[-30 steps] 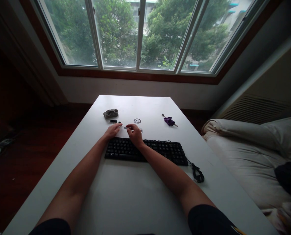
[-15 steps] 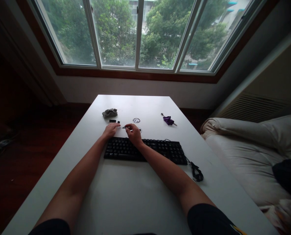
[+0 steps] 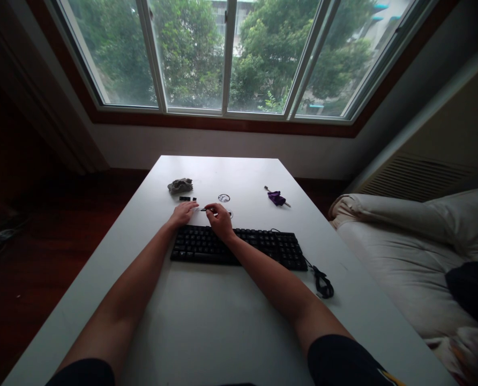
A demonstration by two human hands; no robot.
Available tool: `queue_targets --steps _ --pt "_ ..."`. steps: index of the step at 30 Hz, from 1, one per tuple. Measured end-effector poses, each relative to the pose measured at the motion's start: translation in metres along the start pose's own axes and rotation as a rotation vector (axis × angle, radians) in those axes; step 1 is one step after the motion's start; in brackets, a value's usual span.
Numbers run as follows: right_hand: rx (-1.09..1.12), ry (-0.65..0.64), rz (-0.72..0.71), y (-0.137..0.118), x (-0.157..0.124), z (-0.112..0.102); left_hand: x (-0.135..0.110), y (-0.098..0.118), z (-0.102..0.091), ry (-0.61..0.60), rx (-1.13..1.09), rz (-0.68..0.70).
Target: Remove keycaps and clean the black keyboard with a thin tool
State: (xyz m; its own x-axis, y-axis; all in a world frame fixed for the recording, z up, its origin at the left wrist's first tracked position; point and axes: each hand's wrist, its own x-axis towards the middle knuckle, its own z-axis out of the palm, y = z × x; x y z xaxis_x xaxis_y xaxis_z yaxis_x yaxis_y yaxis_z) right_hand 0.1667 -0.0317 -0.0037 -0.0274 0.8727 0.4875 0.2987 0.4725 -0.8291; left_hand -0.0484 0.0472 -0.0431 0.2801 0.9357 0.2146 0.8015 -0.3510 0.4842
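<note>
My right hand (image 3: 219,219) is closed in a pinch around a thin dark pen (image 3: 203,209), its tip pointing left toward my other hand. My left hand (image 3: 184,213) lies flat on the white table (image 3: 207,321) with its fingers stretched out. A pale patch, too small to make out, shows between the fingertips and the pen tip. Just beyond my left fingers are a small black block (image 3: 185,199) and a smaller black piece (image 3: 194,199). Both wrists pass over a black keyboard (image 3: 271,247). A round patterned disc (image 3: 223,198) lies past my right hand, and another round piece is partly hidden behind that hand.
A crumpled grey cloth-like lump (image 3: 180,185) is at the far left of the table. Toward the far right lies a purple bundle (image 3: 276,198) with a stick through it. The keyboard's coiled cable (image 3: 323,285) rests at the right. A pale sofa (image 3: 383,246) stands beside the table.
Almost nothing differs. The small black piece beyond my left hand looks slightly shifted, and both hands keep nearly the same place.
</note>
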Motion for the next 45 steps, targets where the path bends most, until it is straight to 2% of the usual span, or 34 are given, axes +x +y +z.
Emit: queue_targets --steps 9,26,45 --pt "0.001 -0.001 0.018 -0.003 0.0 0.0 0.002 0.001 -0.004 0.049 -0.063 0.052" --pt "-0.031 -0.01 0.036 -0.007 0.0 -0.003 0.006 0.01 -0.001 -0.081 0.12 0.031" --pt "-0.026 -0.009 0.038 -0.005 0.0 -0.002 0.009 0.009 0.002 -0.103 0.157 0.007"
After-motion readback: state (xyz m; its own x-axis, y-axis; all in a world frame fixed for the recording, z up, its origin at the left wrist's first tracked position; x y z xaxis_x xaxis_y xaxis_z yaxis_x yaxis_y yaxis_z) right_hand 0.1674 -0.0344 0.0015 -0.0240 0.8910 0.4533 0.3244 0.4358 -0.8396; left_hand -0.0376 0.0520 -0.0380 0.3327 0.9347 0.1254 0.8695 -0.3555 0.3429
